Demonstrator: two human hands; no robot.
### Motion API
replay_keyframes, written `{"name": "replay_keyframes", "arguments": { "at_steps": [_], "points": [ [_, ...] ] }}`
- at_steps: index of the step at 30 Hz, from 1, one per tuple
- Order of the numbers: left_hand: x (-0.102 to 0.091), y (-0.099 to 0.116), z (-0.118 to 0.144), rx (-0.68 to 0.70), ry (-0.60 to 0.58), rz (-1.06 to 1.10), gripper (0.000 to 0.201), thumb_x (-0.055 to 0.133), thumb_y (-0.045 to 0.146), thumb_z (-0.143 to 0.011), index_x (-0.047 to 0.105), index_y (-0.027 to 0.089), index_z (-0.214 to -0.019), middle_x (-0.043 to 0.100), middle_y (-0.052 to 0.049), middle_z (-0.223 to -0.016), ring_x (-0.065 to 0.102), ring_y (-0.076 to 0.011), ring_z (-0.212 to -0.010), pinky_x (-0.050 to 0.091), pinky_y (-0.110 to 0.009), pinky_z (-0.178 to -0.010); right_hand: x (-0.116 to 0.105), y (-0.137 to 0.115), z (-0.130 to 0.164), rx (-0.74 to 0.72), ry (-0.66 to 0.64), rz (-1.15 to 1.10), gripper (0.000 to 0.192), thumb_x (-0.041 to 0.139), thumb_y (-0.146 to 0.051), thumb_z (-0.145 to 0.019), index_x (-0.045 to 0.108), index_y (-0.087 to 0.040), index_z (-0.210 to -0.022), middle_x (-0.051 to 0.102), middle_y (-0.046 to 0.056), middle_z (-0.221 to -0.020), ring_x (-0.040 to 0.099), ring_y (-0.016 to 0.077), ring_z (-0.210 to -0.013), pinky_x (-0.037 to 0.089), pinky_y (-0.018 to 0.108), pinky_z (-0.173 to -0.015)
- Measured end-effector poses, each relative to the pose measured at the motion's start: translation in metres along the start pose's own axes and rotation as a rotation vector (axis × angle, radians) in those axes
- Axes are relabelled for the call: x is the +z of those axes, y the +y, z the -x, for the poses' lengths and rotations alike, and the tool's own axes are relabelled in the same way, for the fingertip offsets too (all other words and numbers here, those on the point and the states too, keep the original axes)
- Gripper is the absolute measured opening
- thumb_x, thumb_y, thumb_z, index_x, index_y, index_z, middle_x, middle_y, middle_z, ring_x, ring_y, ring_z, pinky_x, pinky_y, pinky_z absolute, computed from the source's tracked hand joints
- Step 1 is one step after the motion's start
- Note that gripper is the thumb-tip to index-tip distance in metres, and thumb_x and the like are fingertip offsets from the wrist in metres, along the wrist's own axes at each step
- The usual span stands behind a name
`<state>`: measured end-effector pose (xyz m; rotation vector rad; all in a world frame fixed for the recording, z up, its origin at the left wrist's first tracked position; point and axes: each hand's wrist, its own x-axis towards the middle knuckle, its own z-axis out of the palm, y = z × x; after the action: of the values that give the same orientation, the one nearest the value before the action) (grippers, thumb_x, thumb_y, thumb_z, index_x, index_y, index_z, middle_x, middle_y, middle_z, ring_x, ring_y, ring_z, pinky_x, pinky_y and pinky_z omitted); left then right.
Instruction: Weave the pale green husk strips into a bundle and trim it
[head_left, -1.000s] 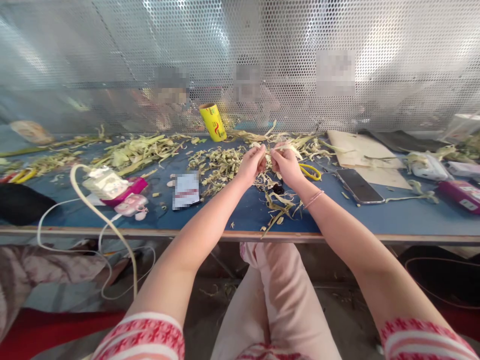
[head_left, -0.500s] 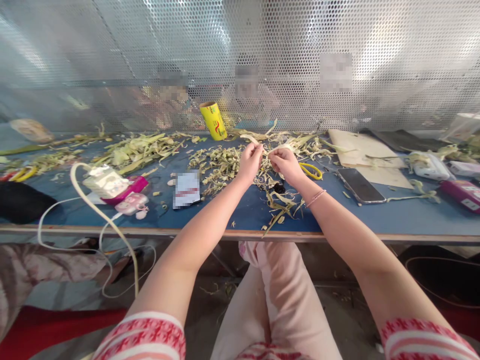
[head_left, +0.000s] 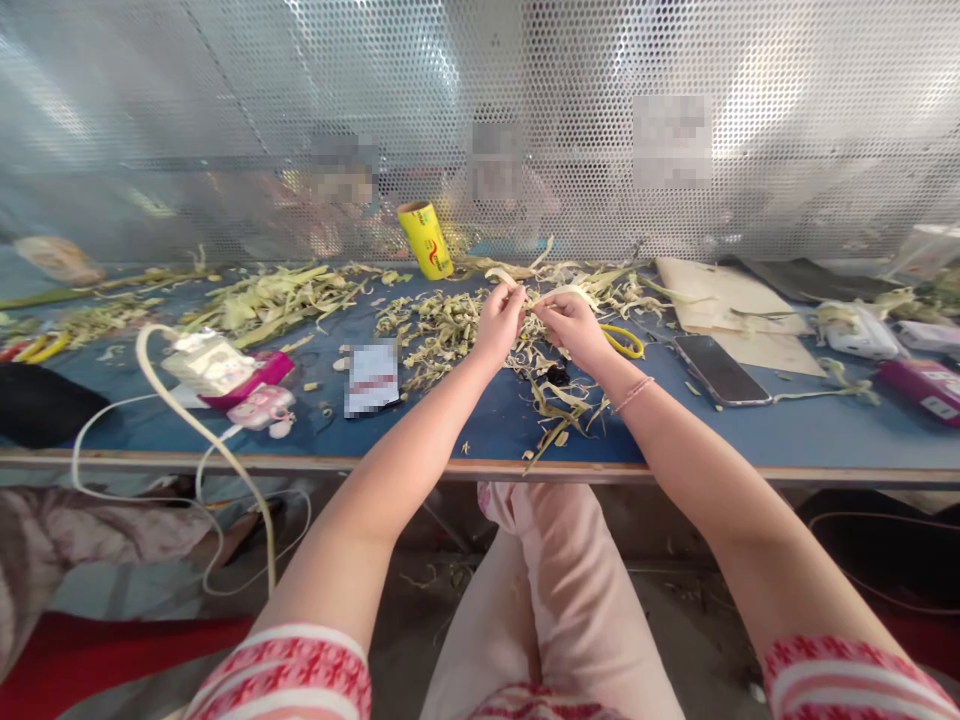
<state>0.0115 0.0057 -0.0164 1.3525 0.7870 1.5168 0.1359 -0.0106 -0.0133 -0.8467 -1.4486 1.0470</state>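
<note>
My left hand (head_left: 499, 322) and my right hand (head_left: 574, 325) meet over the middle of the blue table (head_left: 810, 440), both pinching one pale dried leaf strip (head_left: 529, 296) between thumb and fingertips. The strip runs between the two hands, its curled end sticking out above my left hand. Below the hands lie loose leaf scraps (head_left: 559, 410), and a heap of cut pieces (head_left: 439, 330) spreads just to their left. Yellow-handled scissors (head_left: 622, 343) rest on the table right beside my right hand.
A yellow roll (head_left: 424, 240) leans at the back by the perforated metal screen (head_left: 225, 120). A phone (head_left: 720, 370) and cardboard sheet (head_left: 720, 300) lie to the right, a card (head_left: 373, 378), pink items and a white cable (head_left: 187, 420) to the left. People sit behind the screen.
My hands stayed together over the scraps and shifted slightly; the fingers reworked their pinch, and the strip's curled end now shows above my left hand.
</note>
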Motion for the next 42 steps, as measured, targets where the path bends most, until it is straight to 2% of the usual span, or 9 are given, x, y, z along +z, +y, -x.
{"name": "replay_keyframes", "arguments": {
  "at_steps": [10, 17, 21, 24, 27, 31, 34, 37, 42],
  "points": [
    [-0.002, 0.001, -0.001, -0.004, -0.016, 0.030, 0.032, 0.062, 0.046, -0.081, 0.045, 0.021, -0.070, 0.025, 0.009, -0.045, 0.022, -0.0034, -0.036, 0.013, -0.022, -0.041, 0.002, -0.006, 0.003, 0.038, -0.017, -0.047, 0.029, 0.073, -0.042, -0.068, 0.057, -0.019, -0.073, 0.032, -0.011, -0.041, 0.021, 0.0026, -0.036, 0.015, 0.021, -0.034],
    [-0.003, 0.003, -0.002, -0.046, -0.007, 0.044, 0.031, 0.063, 0.044, -0.080, 0.046, 0.020, -0.069, 0.028, 0.009, -0.046, 0.023, -0.0031, -0.037, 0.015, -0.021, -0.042, 0.002, -0.005, 0.002, 0.065, -0.001, -0.043, 0.034, 0.075, -0.046, -0.066, 0.057, -0.018, -0.074, 0.032, -0.011, -0.042, 0.021, 0.0026, -0.036, 0.014, 0.021, -0.033],
    [-0.003, 0.004, -0.001, -0.023, -0.066, 0.044, 0.030, 0.063, 0.038, -0.081, 0.044, 0.019, -0.066, 0.034, 0.007, -0.048, 0.028, -0.0038, -0.040, 0.019, -0.020, -0.043, 0.002, -0.006, 0.003, 0.092, 0.000, -0.077, 0.031, 0.072, -0.043, -0.071, 0.053, -0.020, -0.077, 0.028, -0.012, -0.043, 0.020, 0.0031, -0.036, 0.015, 0.020, -0.034],
    [-0.002, 0.005, -0.001, -0.012, -0.057, 0.019, 0.030, 0.064, 0.040, -0.080, 0.047, 0.019, -0.067, 0.040, 0.006, -0.051, 0.034, -0.0042, -0.043, 0.023, -0.020, -0.046, 0.002, -0.006, 0.004, 0.084, -0.004, -0.075, 0.030, 0.065, -0.045, -0.076, 0.048, -0.021, -0.076, 0.027, -0.012, -0.044, 0.020, 0.0036, -0.037, 0.016, 0.019, -0.034],
    [-0.002, 0.004, -0.001, -0.013, -0.036, -0.001, 0.034, 0.065, 0.046, -0.078, 0.048, 0.018, -0.067, 0.040, 0.005, -0.053, 0.036, -0.0046, -0.046, 0.025, -0.020, -0.047, 0.002, -0.004, 0.003, 0.063, -0.001, -0.042, 0.037, 0.059, -0.054, -0.080, 0.043, -0.022, -0.071, 0.027, -0.011, -0.045, 0.020, 0.0038, -0.037, 0.016, 0.019, -0.035],
    [-0.002, 0.002, 0.000, 0.039, -0.079, -0.043, 0.035, 0.065, 0.046, -0.078, 0.048, 0.019, -0.066, 0.041, 0.005, -0.052, 0.039, -0.0057, -0.047, 0.029, -0.021, -0.049, 0.001, 0.001, 0.001, 0.029, 0.014, -0.017, 0.046, 0.057, -0.063, -0.078, 0.038, -0.022, -0.067, 0.027, -0.010, -0.046, 0.022, 0.0041, -0.037, 0.016, 0.019, -0.035],
    [-0.001, 0.001, 0.001, 0.059, -0.125, -0.058, 0.033, 0.063, 0.047, -0.079, 0.049, 0.019, -0.069, 0.047, 0.004, -0.055, 0.044, -0.0063, -0.048, 0.033, -0.021, -0.050, 0.001, 0.003, 0.000, -0.016, 0.009, -0.011, 0.046, 0.057, -0.060, -0.080, 0.035, -0.023, -0.065, 0.032, -0.009, -0.044, 0.025, 0.0047, -0.037, 0.019, 0.020, -0.036],
    [0.001, 0.003, 0.003, 0.008, -0.162, -0.005, 0.031, 0.066, 0.045, -0.077, 0.050, 0.018, -0.075, 0.054, 0.003, -0.060, 0.049, -0.0067, -0.050, 0.038, -0.021, -0.051, 0.000, 0.006, -0.001, -0.074, 0.028, -0.008, 0.040, 0.057, -0.051, -0.083, 0.037, -0.022, -0.064, 0.037, -0.007, -0.045, 0.030, 0.0060, -0.039, 0.024, 0.021, -0.038],
    [0.003, 0.007, 0.004, -0.084, -0.144, 0.075, 0.026, 0.075, 0.030, -0.070, 0.053, 0.016, -0.073, 0.055, 0.004, -0.059, 0.048, -0.0044, -0.049, 0.037, -0.019, -0.051, -0.001, 0.007, -0.005, -0.099, 0.126, -0.049, 0.036, 0.055, -0.045, -0.085, 0.036, -0.022, -0.065, 0.034, -0.007, -0.048, 0.028, 0.0060, -0.041, 0.025, 0.021, -0.040]
  ]
}}
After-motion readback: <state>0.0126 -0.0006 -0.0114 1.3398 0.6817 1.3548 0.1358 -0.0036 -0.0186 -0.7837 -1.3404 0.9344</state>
